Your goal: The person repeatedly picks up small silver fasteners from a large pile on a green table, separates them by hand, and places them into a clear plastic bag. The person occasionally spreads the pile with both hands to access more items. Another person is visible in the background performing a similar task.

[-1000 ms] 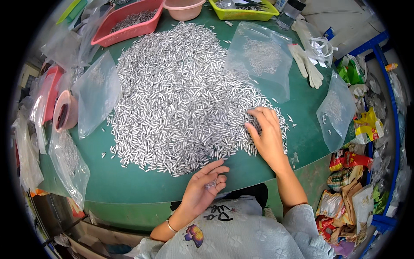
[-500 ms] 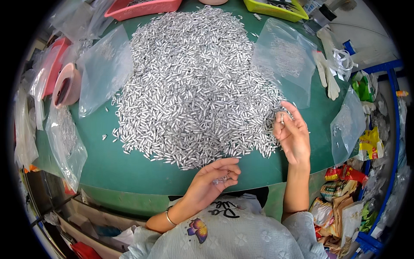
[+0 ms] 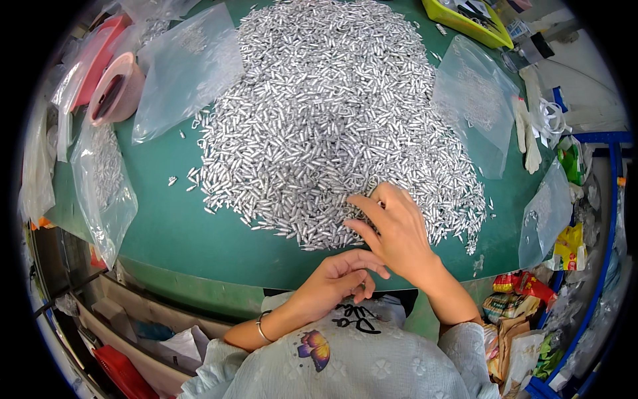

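From where I sit, the heap of small silver metal parts (image 3: 345, 120) lies on the far side of both hands, spread over the middle of the green worktop (image 3: 199, 243). Its long axis runs roughly from near to far. The right hand (image 3: 402, 229) is the nearer one, at the heap's near edge and a little right of its middle, fingers pointing left and away from me. The left hand (image 3: 342, 280) is lower and to the left, short of the parts, between the worktop's near edge and the wearer's shirt (image 3: 379, 349).

The parts look dull to bright silver, mostly short and tapered like little spindles, with some bent hook shapes among them; they lie at every angle, and a few strays sit off to the left.

I read the right hand as loosely curled, with thumb and forefinger apart; I make out nothing between those two. The left hand's fingers curl inward and hide the palm, so I cannot tell whether it holds anything.

Farther out, a clear bag (image 3: 189, 73) lies left of the heap and another bag (image 3: 475, 100) right of it, with white gloves (image 3: 525, 136) just beyond. A pink bowl (image 3: 126, 93) stands at the left, and a yellow-green tray (image 3: 458, 20) at the far right.
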Motion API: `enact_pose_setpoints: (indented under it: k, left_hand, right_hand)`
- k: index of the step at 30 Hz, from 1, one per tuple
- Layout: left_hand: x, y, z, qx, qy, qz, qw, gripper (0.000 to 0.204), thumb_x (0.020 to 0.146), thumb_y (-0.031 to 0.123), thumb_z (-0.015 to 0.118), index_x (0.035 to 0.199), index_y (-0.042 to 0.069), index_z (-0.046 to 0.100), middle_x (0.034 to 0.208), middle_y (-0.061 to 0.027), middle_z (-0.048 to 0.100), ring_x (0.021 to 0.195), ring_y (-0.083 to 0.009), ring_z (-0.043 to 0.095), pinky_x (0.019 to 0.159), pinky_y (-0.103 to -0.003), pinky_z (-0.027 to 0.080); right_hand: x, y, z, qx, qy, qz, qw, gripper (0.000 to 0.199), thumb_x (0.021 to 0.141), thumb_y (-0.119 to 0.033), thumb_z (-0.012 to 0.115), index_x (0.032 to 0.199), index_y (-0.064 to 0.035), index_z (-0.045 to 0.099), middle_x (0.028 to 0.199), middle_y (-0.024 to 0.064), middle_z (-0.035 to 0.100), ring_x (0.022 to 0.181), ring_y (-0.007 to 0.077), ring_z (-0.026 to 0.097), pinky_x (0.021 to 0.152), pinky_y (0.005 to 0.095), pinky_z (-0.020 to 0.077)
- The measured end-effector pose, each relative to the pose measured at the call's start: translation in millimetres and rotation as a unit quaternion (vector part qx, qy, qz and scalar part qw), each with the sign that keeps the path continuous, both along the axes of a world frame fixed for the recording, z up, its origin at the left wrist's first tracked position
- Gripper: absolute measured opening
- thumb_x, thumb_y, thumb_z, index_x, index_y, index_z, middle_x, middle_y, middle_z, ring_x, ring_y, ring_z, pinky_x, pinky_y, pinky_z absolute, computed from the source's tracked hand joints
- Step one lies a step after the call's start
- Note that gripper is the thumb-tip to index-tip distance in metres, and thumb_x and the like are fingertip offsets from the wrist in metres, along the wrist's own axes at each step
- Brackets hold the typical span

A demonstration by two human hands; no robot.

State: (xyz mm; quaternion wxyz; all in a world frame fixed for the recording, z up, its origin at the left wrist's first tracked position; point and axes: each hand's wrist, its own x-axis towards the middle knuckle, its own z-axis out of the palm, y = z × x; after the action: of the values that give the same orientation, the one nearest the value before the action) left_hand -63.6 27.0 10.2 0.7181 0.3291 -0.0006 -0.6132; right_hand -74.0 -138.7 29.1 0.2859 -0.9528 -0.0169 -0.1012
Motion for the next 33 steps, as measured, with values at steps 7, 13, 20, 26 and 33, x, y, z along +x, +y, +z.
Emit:
enact_pose_setpoints:
  k: [7,13,20,26,33]
  left_hand:
    - [1.1,11.0,-6.6,-0.010,0.009,0.009,1.000,0.021,0.095,0.007,0.045,0.112,-0.001,0.053,0.097,-0.0099,0.060,0.062,-0.0094,0.045,0.053,-0.020,0.034]
    - [3.4,14.5,-4.1,-0.013,0.005,0.012,1.000,0.023,0.095,0.010,0.046,0.115,-0.001,0.053,0.095,-0.0094,0.060,0.063,-0.0085,0.045,0.054,-0.019,0.034]
    - [5.7,20.4,-6.6,-0.027,0.006,0.042,0.999,0.024,0.096,0.012,0.046,0.116,0.000,0.054,0.094,-0.0085,0.059,0.065,-0.0081,0.046,0.055,-0.018,0.036]
    - [7.5,22.8,-7.9,-0.027,0.009,0.055,0.998,0.024,0.096,0.012,0.046,0.115,0.000,0.054,0.093,-0.0089,0.060,0.065,-0.0086,0.046,0.055,-0.018,0.035]
    - [10.2,25.2,-7.5,-0.029,-0.001,0.069,0.997,0.024,0.096,0.010,0.045,0.115,-0.002,0.053,0.093,-0.0096,0.060,0.064,-0.0085,0.045,0.055,-0.019,0.034]
  right_hand:
    - [6.0,9.1,-1.7,-0.070,-0.016,0.052,0.996,0.016,0.075,-0.011,0.069,0.088,-0.0067,0.062,0.073,0.0054,0.046,0.067,0.0227,0.047,0.062,0.0353,0.0313]
    - [9.4,6.0,-0.6,-0.038,-0.001,0.040,0.998,0.010,0.078,-0.005,0.066,0.087,-0.0031,0.060,0.073,0.0045,0.046,0.065,0.0188,0.046,0.061,0.0325,0.0340]
    - [8.8,-8.4,18.9,0.811,0.115,0.018,0.573,0.010,0.090,-0.006,0.053,0.097,-0.0003,0.054,0.089,0.0042,0.052,0.072,0.0108,0.046,0.059,0.0238,0.0383]
    - [24.8,-3.1,6.1,0.466,0.170,-0.097,0.863,0.013,0.083,-0.009,0.064,0.093,-0.0013,0.061,0.065,-0.0012,0.043,0.053,0.0092,0.037,0.047,0.0238,0.0310]
    - [55.3,32.6,-9.5,-0.054,-0.010,0.000,0.999,0.011,0.079,-0.014,0.068,0.086,-0.0096,0.062,0.070,0.0062,0.053,0.053,0.0261,0.056,0.043,0.0356,0.0401]
